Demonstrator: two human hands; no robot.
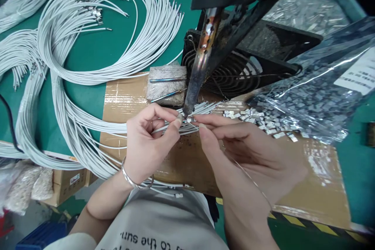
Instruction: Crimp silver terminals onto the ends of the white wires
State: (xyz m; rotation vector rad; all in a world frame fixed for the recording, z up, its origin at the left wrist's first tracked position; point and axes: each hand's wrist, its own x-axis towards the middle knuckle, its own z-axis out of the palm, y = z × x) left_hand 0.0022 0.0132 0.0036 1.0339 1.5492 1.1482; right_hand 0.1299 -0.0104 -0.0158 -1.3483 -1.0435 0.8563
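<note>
My left hand is closed in a pinch on a thin white wire, holding its end under the tip of a fixed soldering iron. My right hand is pinched too, on a fine solder wire that trails back over the palm, its end meeting the white wire at the iron's tip. A fan of cut white wire ends lies just behind the tip on the cardboard sheet.
Big bundles of white wires loop over the green bench at the left. A black fan stands behind the iron, a grey block beside it. Small metal terminals spill from a clear bag at the right.
</note>
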